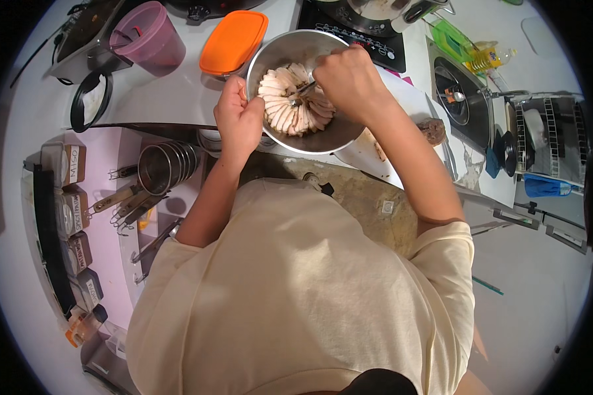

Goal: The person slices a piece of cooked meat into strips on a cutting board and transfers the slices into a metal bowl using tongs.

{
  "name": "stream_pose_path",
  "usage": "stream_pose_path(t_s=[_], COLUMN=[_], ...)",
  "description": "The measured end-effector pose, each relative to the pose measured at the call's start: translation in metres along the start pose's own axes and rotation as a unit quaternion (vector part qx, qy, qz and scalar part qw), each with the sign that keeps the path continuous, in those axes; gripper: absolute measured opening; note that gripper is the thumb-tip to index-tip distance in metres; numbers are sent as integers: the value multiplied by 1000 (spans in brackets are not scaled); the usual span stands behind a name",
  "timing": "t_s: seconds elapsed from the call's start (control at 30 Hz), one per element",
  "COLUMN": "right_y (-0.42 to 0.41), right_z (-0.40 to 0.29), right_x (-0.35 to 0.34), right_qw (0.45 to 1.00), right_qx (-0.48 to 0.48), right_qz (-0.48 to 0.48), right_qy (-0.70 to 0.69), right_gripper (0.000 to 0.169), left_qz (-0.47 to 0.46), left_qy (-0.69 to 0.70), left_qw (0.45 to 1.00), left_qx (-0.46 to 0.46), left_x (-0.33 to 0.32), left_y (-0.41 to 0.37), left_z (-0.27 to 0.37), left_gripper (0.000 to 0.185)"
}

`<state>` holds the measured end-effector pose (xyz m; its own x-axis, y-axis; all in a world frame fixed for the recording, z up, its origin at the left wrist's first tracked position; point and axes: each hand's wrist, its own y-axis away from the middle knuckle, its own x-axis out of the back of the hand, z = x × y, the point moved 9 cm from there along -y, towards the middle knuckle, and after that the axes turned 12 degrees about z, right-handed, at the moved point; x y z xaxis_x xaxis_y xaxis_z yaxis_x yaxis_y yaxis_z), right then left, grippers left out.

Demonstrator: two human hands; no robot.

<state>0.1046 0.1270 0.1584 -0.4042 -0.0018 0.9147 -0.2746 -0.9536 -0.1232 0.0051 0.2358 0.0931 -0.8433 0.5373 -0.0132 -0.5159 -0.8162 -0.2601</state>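
My left hand grips the left rim of a metal mixing bowl, thumb on the rim and fingers behind it. Thin pale slices of meat lie fanned in a ring inside the bowl. In my right hand, over the bowl's right part, is a metal spoon, its tip at the middle of the ring. The bowl is held at the counter's front edge, tilted a little.
An orange-lidded container and a pink pitcher stand left. An induction cooker is behind the bowl. At right are a cutting board, a piece of dark meat, a knife and a sink.
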Motion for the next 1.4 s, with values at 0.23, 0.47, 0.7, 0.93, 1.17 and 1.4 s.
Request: stream_pose_path(t_s=[0.23,0.47,0.7,0.93,1.17,1.4], right_y=[0,2,10,126,252,278], right_z=[0,7,8,83,67,50], right_x=[-18,-1,-1,97,-10,-35], right_qw=[993,993,997,938,897,878], right_qx=[66,36,-4,-284,-440,-477], right_qz=[94,111,66,190,-11,-26], right_qy=[8,25,27,-53,-27,-31], right_gripper=[9,8,10,18,21,20], left_qz=[2,-1,-24,-11,-30,-37], left_qy=[-12,-2,63,70,82,101], left_qw=[1000,1000,996,996,993,992], left_qx=[0,8,60,61,81,67], left_x=[0,-1,-5,-4,-6,-6], left_y=[0,-1,-4,-2,-2,-2], left_z=[5,-6,-24,-19,-18,-13], left_gripper=[15,16,18,19,18,16])
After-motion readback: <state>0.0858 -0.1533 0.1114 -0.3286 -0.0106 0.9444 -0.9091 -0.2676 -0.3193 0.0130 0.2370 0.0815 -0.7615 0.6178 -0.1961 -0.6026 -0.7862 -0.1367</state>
